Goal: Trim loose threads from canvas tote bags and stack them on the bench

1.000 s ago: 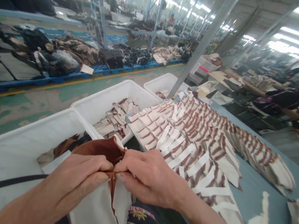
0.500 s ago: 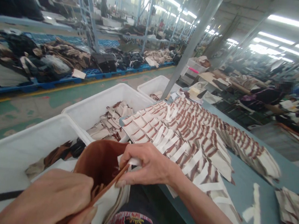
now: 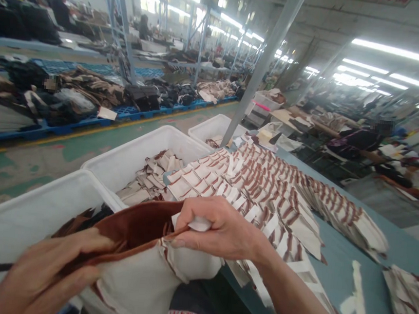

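A cream fabric piece with a rust-brown inside is stretched between my hands, its upper edge gaping like a pouch. On the left, my left hand is closed on the brown edge, thumb outside and fingers over the inner side. My right hand pinches the opposite end of that edge, with a bit of white strip showing between thumb and fingers. Beyond it, overlapping rows of cream pieces with brown edges cover much of the blue-grey table.
White plastic bins with fabric pieces stand left of the table. A slanted metal post rises at the table's far end. A pale strip and a fabric stack lie at right. A person sits further back.
My left hand has shifted left and its fingers have spread along the edge. The fabric has turned so more of its cream outer side shows. My right hand keeps its pinch.
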A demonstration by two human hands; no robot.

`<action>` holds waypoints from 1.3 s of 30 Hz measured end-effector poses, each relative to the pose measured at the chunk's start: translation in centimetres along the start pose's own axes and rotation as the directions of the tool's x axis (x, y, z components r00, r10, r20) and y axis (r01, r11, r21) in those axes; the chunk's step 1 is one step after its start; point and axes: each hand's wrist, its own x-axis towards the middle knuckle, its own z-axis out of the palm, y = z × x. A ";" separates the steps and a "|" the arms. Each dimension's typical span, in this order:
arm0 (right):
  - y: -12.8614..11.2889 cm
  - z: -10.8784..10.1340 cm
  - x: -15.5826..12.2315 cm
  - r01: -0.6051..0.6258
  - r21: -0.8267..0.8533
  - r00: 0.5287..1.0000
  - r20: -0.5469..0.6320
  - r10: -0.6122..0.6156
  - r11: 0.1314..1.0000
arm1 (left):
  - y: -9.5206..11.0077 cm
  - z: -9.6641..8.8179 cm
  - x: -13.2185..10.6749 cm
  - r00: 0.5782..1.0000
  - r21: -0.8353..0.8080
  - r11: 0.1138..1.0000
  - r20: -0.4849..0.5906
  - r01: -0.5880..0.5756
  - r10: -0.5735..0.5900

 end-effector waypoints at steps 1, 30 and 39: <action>-0.4 -0.2 0.3 0.020 -0.013 0.999 0.036 -0.020 1.000 | 0.6 0.1 0.6 1.000 0.003 1.000 -0.012 0.008 -0.008; 5.1 1.3 1.0 -0.312 0.258 0.940 0.220 0.259 0.914 | 8.4 2.0 7.5 0.886 -0.457 0.764 0.314 0.455 -0.340; 2.2 1.4 1.4 -0.351 -0.042 0.918 0.180 0.352 0.936 | 6.6 2.9 7.6 0.935 -0.475 0.814 0.270 0.336 -0.228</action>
